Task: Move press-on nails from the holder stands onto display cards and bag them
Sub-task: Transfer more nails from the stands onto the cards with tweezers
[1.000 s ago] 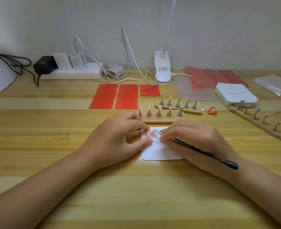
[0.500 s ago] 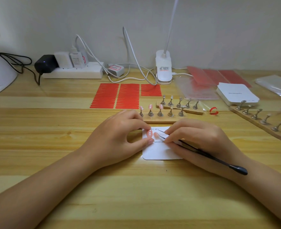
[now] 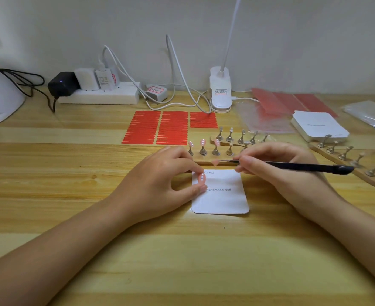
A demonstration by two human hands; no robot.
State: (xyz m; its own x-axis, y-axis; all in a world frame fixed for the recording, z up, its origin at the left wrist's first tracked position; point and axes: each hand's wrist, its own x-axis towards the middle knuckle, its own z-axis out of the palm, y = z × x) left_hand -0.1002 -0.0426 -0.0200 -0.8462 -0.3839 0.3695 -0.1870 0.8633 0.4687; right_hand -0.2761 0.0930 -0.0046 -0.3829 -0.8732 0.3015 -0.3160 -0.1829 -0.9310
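Observation:
A white display card (image 3: 221,195) printed "Handmade Nail" lies on the wooden table in front of me. My left hand (image 3: 160,184) pinches a pink press-on nail (image 3: 202,178) between thumb and forefinger at the card's left edge. My right hand (image 3: 277,164) grips black tweezers (image 3: 292,167), whose tip holds a small pink piece (image 3: 214,162) just above the card's top edge. Behind it stands a wooden holder stand (image 3: 213,161) with three pink nails (image 3: 216,142) on its pegs. A second stand (image 3: 239,138) behind carries bare pegs.
Red adhesive strip sheets (image 3: 157,127) lie behind the stands. A third stand (image 3: 349,160) sits at the right, with a stack of white cards (image 3: 319,125) and clear bags (image 3: 369,115) beyond. A power strip (image 3: 98,96), cables and a clip lamp (image 3: 220,93) line the wall.
My right hand lifted off the card and swung the tweezers to horizontal, carrying the small pink piece up to the card's top edge. The left hand kept hold of the nail.

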